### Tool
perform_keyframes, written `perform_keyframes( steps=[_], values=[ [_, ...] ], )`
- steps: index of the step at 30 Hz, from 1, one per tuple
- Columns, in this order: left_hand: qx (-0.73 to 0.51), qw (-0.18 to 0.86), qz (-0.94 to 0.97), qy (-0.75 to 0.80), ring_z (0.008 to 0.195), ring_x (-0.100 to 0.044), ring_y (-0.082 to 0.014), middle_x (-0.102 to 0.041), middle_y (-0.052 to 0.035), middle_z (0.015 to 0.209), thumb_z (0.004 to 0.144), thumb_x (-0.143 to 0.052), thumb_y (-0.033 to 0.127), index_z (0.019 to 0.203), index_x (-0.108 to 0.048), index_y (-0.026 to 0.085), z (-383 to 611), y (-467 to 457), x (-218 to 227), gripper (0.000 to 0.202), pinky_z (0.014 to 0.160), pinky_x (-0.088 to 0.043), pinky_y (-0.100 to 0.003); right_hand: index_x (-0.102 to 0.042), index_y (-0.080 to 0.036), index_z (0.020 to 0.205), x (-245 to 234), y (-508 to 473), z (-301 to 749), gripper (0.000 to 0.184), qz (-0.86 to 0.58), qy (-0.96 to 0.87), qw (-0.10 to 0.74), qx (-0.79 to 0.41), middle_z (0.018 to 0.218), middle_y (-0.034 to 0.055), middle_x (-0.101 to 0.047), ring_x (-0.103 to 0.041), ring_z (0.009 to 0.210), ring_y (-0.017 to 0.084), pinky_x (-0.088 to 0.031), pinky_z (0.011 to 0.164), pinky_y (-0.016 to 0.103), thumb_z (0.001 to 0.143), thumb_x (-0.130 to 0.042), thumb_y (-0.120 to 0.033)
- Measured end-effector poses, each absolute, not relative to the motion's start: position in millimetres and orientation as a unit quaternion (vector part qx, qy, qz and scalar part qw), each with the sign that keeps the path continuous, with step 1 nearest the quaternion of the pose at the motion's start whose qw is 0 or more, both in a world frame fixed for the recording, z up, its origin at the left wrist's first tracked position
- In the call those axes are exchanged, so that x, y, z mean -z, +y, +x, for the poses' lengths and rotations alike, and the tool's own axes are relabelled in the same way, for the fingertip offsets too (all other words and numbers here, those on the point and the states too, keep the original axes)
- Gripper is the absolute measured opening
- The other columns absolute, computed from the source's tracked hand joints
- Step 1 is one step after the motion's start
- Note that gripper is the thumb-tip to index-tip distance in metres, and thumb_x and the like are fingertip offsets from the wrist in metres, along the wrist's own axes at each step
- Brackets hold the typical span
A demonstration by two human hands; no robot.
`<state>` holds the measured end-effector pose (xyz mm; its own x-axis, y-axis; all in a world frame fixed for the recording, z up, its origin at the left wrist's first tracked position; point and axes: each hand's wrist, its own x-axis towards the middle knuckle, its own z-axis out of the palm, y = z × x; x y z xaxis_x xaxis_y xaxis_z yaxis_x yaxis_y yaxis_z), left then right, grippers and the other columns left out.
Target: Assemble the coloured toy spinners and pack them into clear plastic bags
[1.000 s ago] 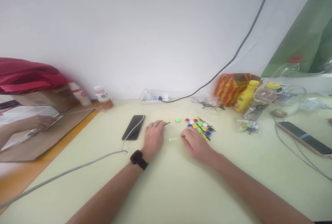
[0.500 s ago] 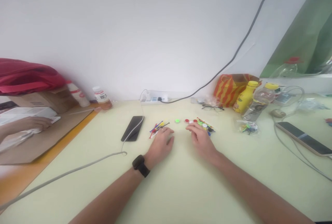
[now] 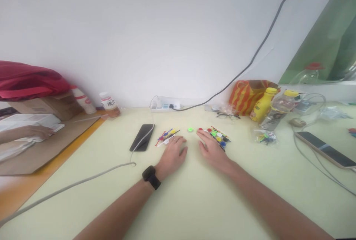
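Note:
My left hand [image 3: 174, 154], with a black watch [image 3: 151, 177] on its wrist, rests on the table with fingers loosely spread and nothing visible in them. Just beyond its fingertips lies a small pile of thin coloured sticks and round pieces [image 3: 166, 136]. My right hand [image 3: 213, 150] lies palm down, its fingers stretched out, the fingertips at a small red disc [image 3: 200, 129]. Beside it on the right is a second pile of coloured discs and sticks [image 3: 219, 136], partly hidden by the hand. Between the hands, farther back, sits a bright green disc [image 3: 190, 129].
A black phone [image 3: 142, 138] with a cable across it lies left. Behind are a power strip [image 3: 166, 107] and glasses [image 3: 228, 116]. Bottles, such as a yellow one [image 3: 263, 103], and another phone [image 3: 326, 148] are right. Another person's hand [image 3: 39, 132] rests far left.
My right hand has flattened from a bent-fingered pose, with its fingers reaching toward the red disc. More of both piles shows. My left hand has barely moved.

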<state>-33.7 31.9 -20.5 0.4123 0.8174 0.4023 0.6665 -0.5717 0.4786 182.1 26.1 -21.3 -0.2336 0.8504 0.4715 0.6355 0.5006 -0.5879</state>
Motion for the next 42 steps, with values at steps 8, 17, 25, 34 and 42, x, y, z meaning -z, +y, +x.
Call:
perform_keyframes(
  steps=[8, 17, 25, 34, 42],
  values=[
    [-0.308, 0.122, 0.833, 0.444, 0.128, -0.055, -0.0289, -0.061, -0.0114, 0.129, 0.096, -0.053, 0.019, 0.118, -0.059, 0.022, -34, 31, 21, 0.023, 0.110, -0.046, -0.052, -0.060, -0.015, 0.140, 26, 27, 182, 0.045, -0.476, -0.786, 0.374, -0.126, 0.147, 0.0158, -0.057, -0.052, 0.138, 0.029, -0.043, 0.116, 0.051, 0.097, -0.049, -0.020],
    [-0.312, 0.140, 0.821, 0.457, 0.127, -0.055, -0.0302, -0.062, -0.0124, 0.129, 0.094, -0.060, 0.025, 0.128, -0.056, 0.020, -35, 31, 17, 0.034, 0.108, -0.047, -0.052, -0.067, -0.020, 0.085, 9, 19, 181, 0.018, -0.438, -0.768, 0.439, -0.158, 0.098, 0.0092, -0.073, -0.068, 0.094, 0.023, -0.055, 0.087, 0.038, 0.093, -0.051, -0.016],
    [-0.294, 0.144, 0.858, 0.395, 0.131, -0.052, -0.0313, -0.062, -0.0107, 0.136, 0.088, -0.073, 0.038, 0.119, -0.068, 0.025, -34, 29, 10, 0.034, 0.112, -0.042, -0.053, -0.046, -0.021, 0.059, 0, 5, 182, 0.022, -0.417, -0.753, 0.473, -0.189, 0.070, 0.0012, -0.058, -0.052, 0.062, 0.015, -0.040, 0.056, 0.029, 0.074, -0.057, -0.009],
    [-0.325, 0.248, 0.813, 0.416, 0.094, -0.066, -0.0244, -0.073, -0.0050, 0.098, 0.089, -0.070, 0.037, 0.101, -0.073, 0.024, -35, 36, 10, 0.018, 0.086, -0.053, -0.038, -0.069, -0.020, 0.067, -3, 18, 184, 0.017, -0.399, -0.614, 0.563, -0.383, 0.086, 0.0060, -0.068, -0.062, 0.068, 0.017, -0.054, 0.061, 0.032, 0.082, -0.064, -0.026],
    [-0.370, 0.383, 0.737, 0.416, 0.072, -0.063, -0.0163, -0.071, -0.0049, 0.088, 0.083, -0.077, 0.041, 0.102, -0.075, 0.019, -38, 45, 16, 0.030, 0.068, -0.055, -0.030, -0.078, -0.023, 0.097, -6, 14, 177, 0.026, -0.376, -0.575, 0.566, -0.457, 0.106, 0.0084, -0.076, -0.073, 0.102, 0.025, -0.058, 0.099, 0.046, 0.085, -0.076, -0.045]
  ],
)
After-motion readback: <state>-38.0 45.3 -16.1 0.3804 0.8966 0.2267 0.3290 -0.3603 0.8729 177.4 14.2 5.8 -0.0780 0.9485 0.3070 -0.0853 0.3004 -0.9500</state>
